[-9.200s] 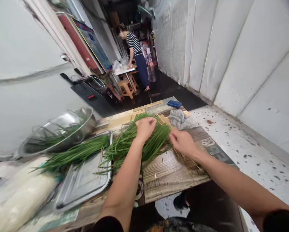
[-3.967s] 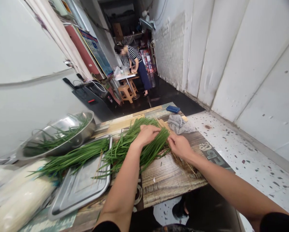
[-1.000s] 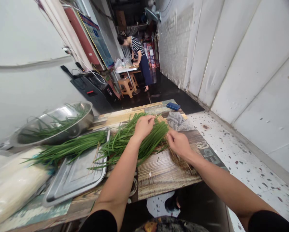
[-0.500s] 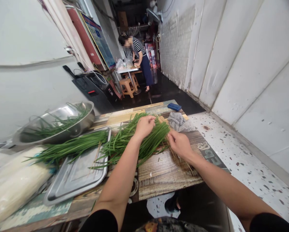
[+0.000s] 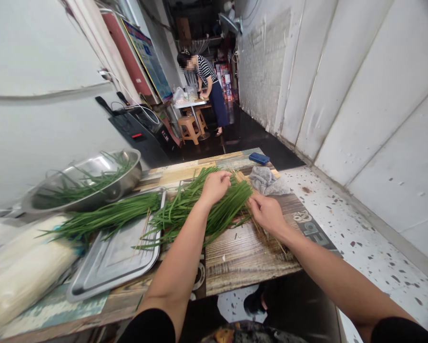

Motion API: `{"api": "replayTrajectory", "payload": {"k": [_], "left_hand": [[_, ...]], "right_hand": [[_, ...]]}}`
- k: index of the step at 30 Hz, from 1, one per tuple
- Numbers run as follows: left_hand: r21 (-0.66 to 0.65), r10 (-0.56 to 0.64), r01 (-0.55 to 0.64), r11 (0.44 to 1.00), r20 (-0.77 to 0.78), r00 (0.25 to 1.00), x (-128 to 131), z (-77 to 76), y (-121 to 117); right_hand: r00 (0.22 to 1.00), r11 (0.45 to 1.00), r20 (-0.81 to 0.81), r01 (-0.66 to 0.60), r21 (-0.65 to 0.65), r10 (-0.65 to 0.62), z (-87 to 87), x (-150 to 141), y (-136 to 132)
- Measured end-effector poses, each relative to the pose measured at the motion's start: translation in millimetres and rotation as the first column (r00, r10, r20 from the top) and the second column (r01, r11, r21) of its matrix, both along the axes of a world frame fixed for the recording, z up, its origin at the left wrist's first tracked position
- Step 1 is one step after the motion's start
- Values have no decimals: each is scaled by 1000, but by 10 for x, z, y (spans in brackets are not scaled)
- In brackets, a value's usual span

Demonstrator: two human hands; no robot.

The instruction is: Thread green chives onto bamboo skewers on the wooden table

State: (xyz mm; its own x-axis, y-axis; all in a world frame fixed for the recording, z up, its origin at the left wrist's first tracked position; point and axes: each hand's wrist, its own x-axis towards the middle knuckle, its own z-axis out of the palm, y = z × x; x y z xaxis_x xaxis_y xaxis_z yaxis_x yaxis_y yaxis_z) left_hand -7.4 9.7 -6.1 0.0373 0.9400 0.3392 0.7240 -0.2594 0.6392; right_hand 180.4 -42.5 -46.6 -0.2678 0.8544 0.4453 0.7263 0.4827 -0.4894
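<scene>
- The left hand [image 5: 216, 186] is over the main pile of garlic chives [image 5: 231, 209], fingers curled; whether they pinch a stem cannot be told.
- The right hand [image 5: 267, 212] is at the pile's right edge, thumb and fingers bent inward beside the bamboo skewers [image 5: 241, 177]; what it grips, if anything, is hidden.
- The chives lie in a slanting heap on the wood-patterned bench [image 5: 235, 262], between the tray and the right hand, their leafy ends reaching over the tray's rim.
- The metal tray [image 5: 121, 262], on the left, carries another chive bundle [image 5: 117, 216] across its far part and a few thin sticks.
- Behind it, a steel bowl [image 5: 117, 188] contains more greens.
- A plastic bag with pale contents [image 5: 24, 267] sits left of the tray.
- Beyond the skewers are a crumpled grey cloth [image 5: 266, 181] and a blue box [image 5: 259, 158].
- A person in a striped top [image 5: 208, 76] bends over a small table [image 5: 188, 104] farther back.
</scene>
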Motion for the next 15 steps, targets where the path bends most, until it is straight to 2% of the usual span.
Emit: {"api": "replayTrajectory", "payload": {"k": [7, 15], "left_hand": [[-6, -3, 3, 1000, -16, 1000, 9, 42, -27], [3, -20, 20, 1000, -36, 999, -17, -3, 10]], "right_hand": [[1000, 1000, -13, 2, -8, -2, -3, -3, 0], [1000, 1000, -15, -13, -12, 13, 7, 1, 0]]}}
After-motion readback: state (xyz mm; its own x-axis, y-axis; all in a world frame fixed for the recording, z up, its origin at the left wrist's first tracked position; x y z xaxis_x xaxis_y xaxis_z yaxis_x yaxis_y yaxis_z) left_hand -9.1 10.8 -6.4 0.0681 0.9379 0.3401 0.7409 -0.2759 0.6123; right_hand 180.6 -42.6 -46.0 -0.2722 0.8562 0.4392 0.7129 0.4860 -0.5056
